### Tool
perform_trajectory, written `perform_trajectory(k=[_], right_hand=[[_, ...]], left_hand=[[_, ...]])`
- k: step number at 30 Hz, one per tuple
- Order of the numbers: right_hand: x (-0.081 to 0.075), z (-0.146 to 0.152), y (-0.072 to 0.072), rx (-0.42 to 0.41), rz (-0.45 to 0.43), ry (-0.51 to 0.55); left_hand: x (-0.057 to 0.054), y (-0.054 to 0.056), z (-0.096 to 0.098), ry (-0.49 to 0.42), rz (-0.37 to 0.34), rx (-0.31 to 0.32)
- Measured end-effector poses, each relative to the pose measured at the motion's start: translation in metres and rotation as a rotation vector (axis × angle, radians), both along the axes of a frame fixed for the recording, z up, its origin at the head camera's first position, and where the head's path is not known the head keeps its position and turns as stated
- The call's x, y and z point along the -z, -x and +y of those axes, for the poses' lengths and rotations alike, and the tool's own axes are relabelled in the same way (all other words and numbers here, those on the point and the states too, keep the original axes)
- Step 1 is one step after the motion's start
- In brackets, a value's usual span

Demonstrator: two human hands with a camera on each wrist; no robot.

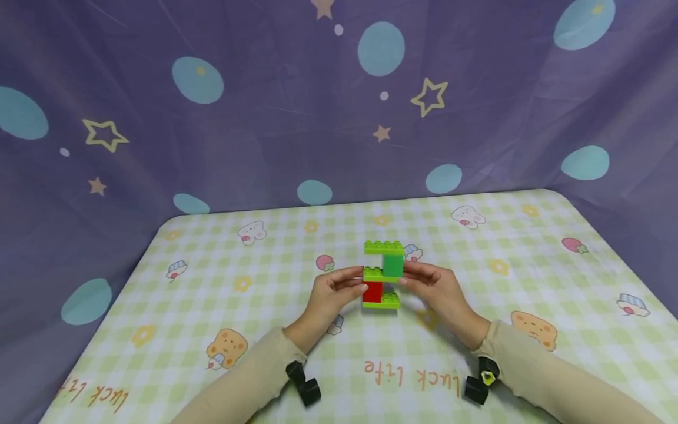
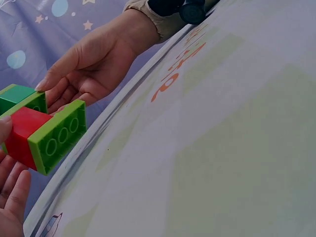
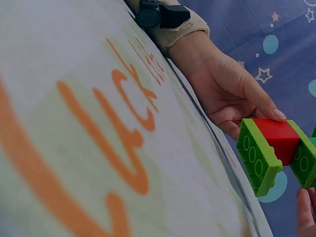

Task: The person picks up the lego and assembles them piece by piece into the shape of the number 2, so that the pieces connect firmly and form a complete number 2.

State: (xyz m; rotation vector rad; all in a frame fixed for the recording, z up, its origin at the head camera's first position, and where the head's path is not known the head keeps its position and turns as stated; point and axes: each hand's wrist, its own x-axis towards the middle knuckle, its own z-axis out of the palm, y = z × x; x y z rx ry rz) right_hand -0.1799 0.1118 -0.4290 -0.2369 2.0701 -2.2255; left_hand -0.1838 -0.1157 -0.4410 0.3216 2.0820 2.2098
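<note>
A toy building-brick stack (image 1: 373, 274) is held upright between both hands, above the tabletop. It has three light-green studded plates, a red brick (image 1: 372, 291) at the left between the lower two, and a dark-green brick (image 1: 393, 265) at the right between the upper two. My left hand (image 1: 336, 294) grips the left side, thumb against the red brick. On the opposite side my right hand (image 1: 436, 285) pinches around the dark-green brick and the middle plate's end. Hollow undersides of the light-green plates (image 2: 61, 136) show in both wrist views.
A green-and-white checked cloth (image 1: 265, 330) with cartoon prints covers the table. Behind it hangs a purple curtain (image 1: 296, 118) with blue ovals and stars. Black wrist devices (image 1: 304, 383) are worn at both cuffs.
</note>
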Motion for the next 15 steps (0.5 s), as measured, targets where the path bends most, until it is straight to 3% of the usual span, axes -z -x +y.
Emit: perform_trajectory(k=[8,15], right_hand=[[-0.0028,-0.0057,0.0010,0.053,0.028,-0.050],[-0.0036,-0.0088,0.0039,0.066,0.038,-0.112]], left_hand=[[-0.0024,-0.0012,-0.0014,-0.011,0.039,-0.044],[-0.0050,-0.0014,-0.0001,-0.026,-0.006,-0.093]])
